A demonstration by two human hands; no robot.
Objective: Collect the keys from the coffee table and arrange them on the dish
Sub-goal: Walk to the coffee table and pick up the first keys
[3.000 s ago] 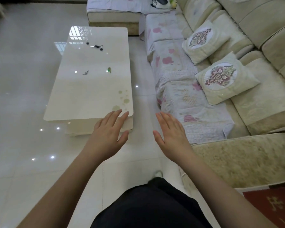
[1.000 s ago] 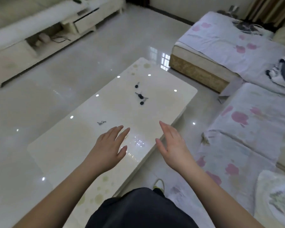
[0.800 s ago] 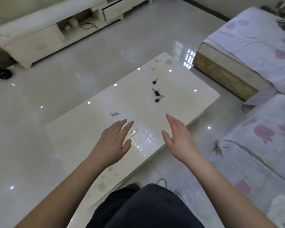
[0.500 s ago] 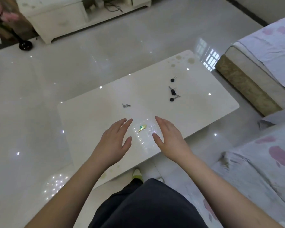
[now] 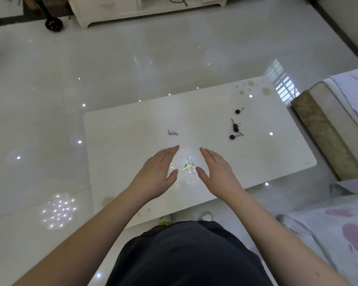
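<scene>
While both hands, left (image 5: 157,172) and right (image 5: 217,172), hover open and empty near the table's (image 5: 120,145) front edge, they flank the gold key (image 5: 187,166), likely to pick it first. A small key (image 5: 172,132) lies mid-table; black keys (image 5: 236,125) lie toward the right end, with bare room around each. No dish shows.

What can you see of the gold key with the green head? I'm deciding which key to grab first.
The gold key is small, with a brass-coloured blade and a green cover on its head. It lies flat on the glossy white coffee table, near its front edge, between the open left hand and right hand, touched by neither.
</scene>
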